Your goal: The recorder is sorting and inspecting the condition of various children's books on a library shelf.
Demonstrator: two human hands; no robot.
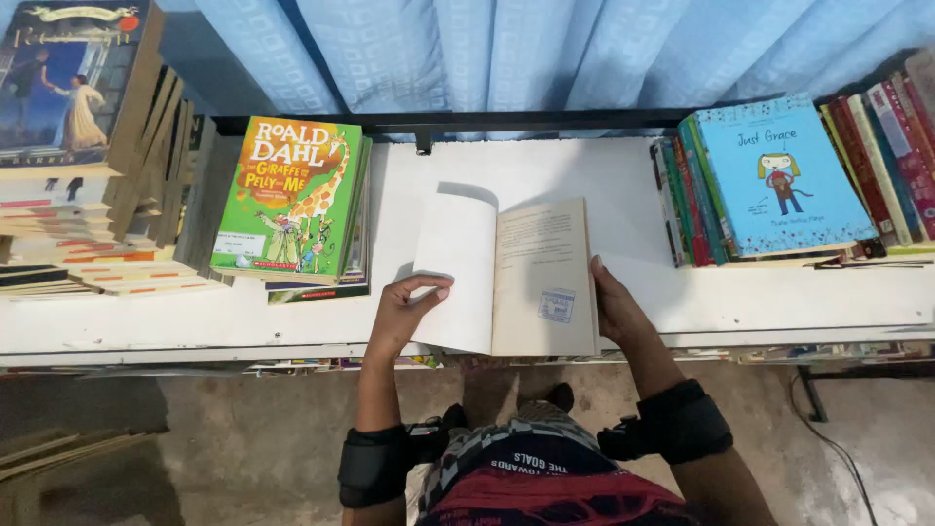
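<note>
1. Black wrist bands sit closest to the camera, one on each forearm, above a patterned garment at 6 o'clock.
2. Left hand [401,310] lies at about 7 o'clock from the middle of the picture. Its fingers are bent loosely and rest on the lower edge of the lifted left page; it is not closed to a fist, only a light touch with fingertips.
3. Right hand [614,307] is at about 5 o'clock. It lies nearly flat and open along the right outer edge of the open book [516,278], pressing or steadying it; nothing is clasped inside it.
4. Open book is in the middle of the white shelf [779,302], near its front edge. It looks a thin paperback: light, soft, the pages bend easily and may tear if pulled. I judge that the best hold is at the spine or at both outer edges, not at one single page.
5. At 10 o'clock stands a green picture book [289,198] on a small pile, and further left a slanted stack of books [88,175].
6. At 2 o'clock a light blue book [779,175] rests on a row of books. Behind hangs a blue curtain [487,49].
</note>
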